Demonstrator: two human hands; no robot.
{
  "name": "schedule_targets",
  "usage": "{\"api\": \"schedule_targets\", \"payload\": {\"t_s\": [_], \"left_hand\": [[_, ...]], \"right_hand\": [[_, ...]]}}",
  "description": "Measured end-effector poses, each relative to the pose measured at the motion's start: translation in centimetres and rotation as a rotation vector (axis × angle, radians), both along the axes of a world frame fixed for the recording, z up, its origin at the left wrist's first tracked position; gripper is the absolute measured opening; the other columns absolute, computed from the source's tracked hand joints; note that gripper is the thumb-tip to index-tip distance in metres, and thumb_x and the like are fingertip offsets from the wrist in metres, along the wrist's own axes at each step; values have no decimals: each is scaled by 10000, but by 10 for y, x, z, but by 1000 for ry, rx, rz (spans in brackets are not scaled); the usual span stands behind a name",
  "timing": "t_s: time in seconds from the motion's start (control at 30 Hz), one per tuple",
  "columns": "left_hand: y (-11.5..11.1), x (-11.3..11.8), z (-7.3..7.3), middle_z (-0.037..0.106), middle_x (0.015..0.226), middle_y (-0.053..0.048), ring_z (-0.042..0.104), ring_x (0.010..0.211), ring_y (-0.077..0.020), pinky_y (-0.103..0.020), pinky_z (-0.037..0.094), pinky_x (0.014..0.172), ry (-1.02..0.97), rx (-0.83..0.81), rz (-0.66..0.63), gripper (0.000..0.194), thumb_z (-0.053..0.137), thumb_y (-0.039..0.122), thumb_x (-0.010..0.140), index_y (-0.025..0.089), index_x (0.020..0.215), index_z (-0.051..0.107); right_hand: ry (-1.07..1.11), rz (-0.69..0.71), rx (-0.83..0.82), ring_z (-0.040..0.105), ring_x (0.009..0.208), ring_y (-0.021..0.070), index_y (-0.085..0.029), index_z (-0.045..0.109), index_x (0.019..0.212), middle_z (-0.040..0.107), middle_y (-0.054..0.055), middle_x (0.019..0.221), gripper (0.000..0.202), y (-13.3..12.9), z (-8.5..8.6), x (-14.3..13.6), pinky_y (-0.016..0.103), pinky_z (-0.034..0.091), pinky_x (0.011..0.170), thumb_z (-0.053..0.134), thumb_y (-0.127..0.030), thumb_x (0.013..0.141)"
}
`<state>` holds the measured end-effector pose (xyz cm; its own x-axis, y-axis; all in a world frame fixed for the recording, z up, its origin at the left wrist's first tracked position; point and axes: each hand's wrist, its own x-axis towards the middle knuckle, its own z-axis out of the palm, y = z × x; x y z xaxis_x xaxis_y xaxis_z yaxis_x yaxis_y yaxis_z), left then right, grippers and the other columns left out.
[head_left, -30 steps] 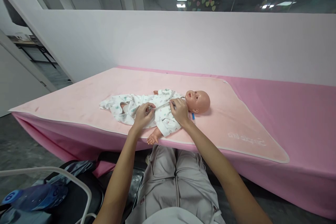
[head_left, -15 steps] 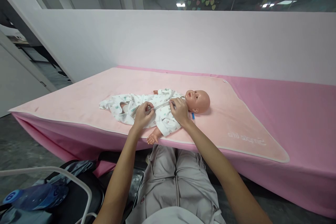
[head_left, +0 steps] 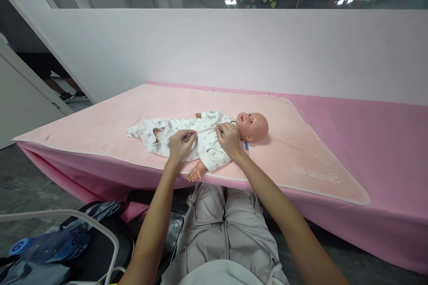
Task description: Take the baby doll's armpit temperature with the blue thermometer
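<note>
Pinching white outfit (head_left: 205, 143) on doll (head_left: 254, 127), left hand (head_left: 181, 143), right hand (head_left: 229, 139), each grip pressed together.

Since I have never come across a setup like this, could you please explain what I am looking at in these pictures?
Of course. No machine is at work here: these are someone's two bare hands, viewed by a camera worn on the head, looking forward and down. That is why the arms reach in from the bottom edge. On the surface lies a pale mat over a pink cloth, and on the mat a doll in a patterned white suit, its head toward the right of the picture. The left hand and the right hand both pinch the front of the suit, the right one nearer the head; exactly which edge is too small to tell. A bottle lies at the lower left.
</note>
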<state>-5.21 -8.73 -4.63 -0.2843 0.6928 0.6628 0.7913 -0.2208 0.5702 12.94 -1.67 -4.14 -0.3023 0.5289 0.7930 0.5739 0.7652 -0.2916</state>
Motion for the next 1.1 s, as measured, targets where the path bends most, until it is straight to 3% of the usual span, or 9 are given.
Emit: {"api": "schedule_targets", "payload": {"t_s": [0.2, 0.37, 0.63, 1.1], "left_hand": [[0, 2, 3, 635, 733, -5, 545, 660, -158, -274, 422, 639, 62, -38, 12, 169, 632, 357, 684, 209, 764, 608], [0, 2, 2, 642, 724, -8, 564, 689, -158, -270, 430, 652, 40, -10, -9, 116, 591, 318, 709, 203, 695, 600], [0, 1, -1, 645, 707, -8, 568, 654, -146, -257, 443, 637, -3, -13, 12, 114, 582, 286, 683, 192, 721, 635], [-1, 3, 1, 637, 711, 6, 573, 646, -120, -219, 442, 623, -100, 32, -63, 91, 581, 228, 668, 179, 742, 599]], "right_hand": [[10, 4, 14, 540, 811, 197, -198, 602, 881, 640, 47, 831, 174, 0, 1, 0, 310, 378, 747, 429, -222, 885], [5, 1, 11, 537, 809, 199, -196, 603, 877, 641, 49, 833, 175, -1, 1, 0, 314, 376, 749, 430, -220, 883], [-7, -13, 20, 528, 794, 192, -191, 606, 873, 640, 45, 823, 175, -1, 1, 0, 301, 365, 736, 434, -220, 884], [-39, -21, -7, 522, 819, 181, -178, 609, 897, 639, 44, 848, 208, -3, 3, 2, 282, 349, 758, 406, -229, 899]]}}
